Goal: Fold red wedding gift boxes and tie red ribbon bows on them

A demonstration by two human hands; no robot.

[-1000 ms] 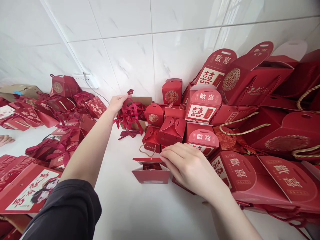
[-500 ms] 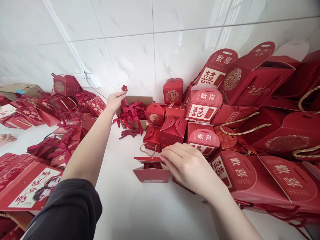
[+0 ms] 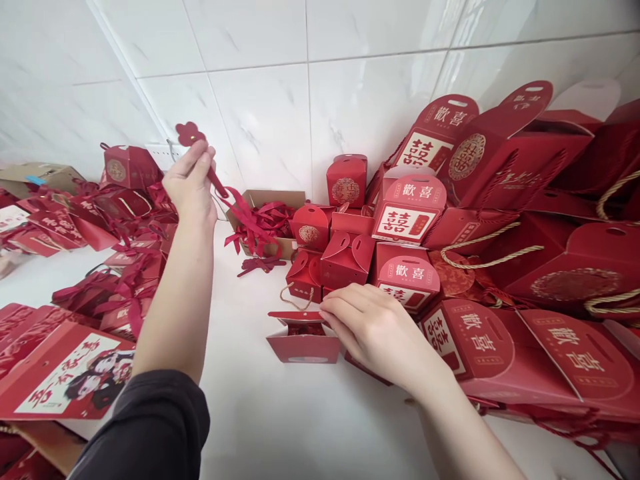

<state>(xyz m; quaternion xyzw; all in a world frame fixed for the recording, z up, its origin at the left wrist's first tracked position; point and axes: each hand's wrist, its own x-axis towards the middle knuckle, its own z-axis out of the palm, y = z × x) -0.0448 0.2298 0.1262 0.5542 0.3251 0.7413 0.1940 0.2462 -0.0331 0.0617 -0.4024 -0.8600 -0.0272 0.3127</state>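
Raised near the wall, my left hand (image 3: 189, 179) is closed on a red ribbon with a flower-shaped end (image 3: 189, 133). Its strands trail down toward an open cardboard box (image 3: 277, 198), where many dark red ribbons (image 3: 263, 227) lie heaped. My right hand (image 3: 377, 327) pinches the upper right edge of a small red gift bag (image 3: 303, 347) that stands upright on the white table. The bag's mouth is open, with something dark red inside that I cannot make out. A twisted cord handle (image 3: 299, 298) loops behind the bag.
Stacked red gift boxes (image 3: 410, 207) fill the right side against the tiled wall (image 3: 260, 107). Ribboned boxes (image 3: 125, 287) cover the left, with a large printed box (image 3: 65, 373) nearer me. A power strip (image 3: 159, 155) is by the wall. Part of another hand (image 3: 6, 267) shows at far left.
My left hand has moved left and up, drawing the flower-ended ribbon away from the cardboard box. My right hand and the gift bag stay in place. The other person's hand has mostly left view.
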